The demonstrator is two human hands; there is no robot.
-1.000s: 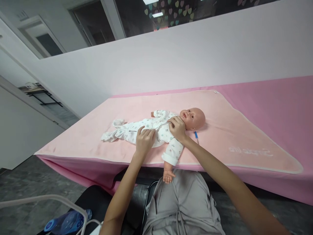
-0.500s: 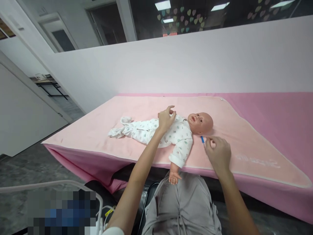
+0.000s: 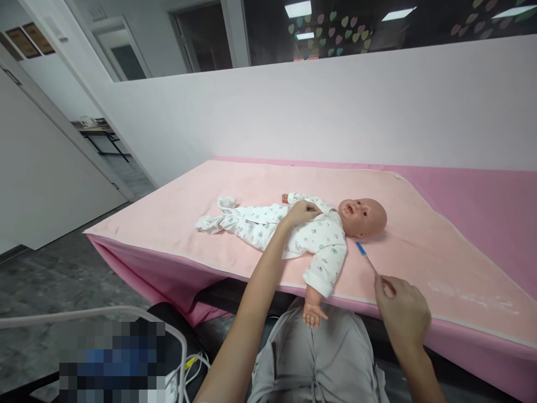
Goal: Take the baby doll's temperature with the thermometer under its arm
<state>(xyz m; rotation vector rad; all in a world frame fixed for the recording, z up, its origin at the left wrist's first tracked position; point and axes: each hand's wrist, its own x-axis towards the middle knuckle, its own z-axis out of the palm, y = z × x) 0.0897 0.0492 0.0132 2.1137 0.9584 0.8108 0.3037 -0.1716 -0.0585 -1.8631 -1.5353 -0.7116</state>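
Note:
A bald baby doll [image 3: 364, 218] lies on its back in a white patterned sleepsuit [image 3: 319, 235], its head to the right. My left hand [image 3: 302, 214] rests over the doll's chest, fingertips closed on the front of the sleepsuit near the neckline. Between thumb and forefinger, my right hand [image 3: 403, 310] pinches the near end of a thin stick with a blue tip [image 3: 361, 249]. That tip points up and left, just below the doll's head. What exactly the stick is, I cannot make out. One doll hand [image 3: 314, 315] hangs over the table edge.
A pale pink mat [image 3: 260, 173] covers much of the pink-draped table [image 3: 495, 207]. Behind it rises a white wall [image 3: 293, 117] with a window above. My lap is close under the front edge. At lower left are a pale curved rail [image 3: 126, 309] and white cables [image 3: 201, 358].
My right hand has drawn back toward me and right, showing more of the stick. My left hand has lowered from above the doll onto its chest, fingers closing. The view has shifted left slightly.

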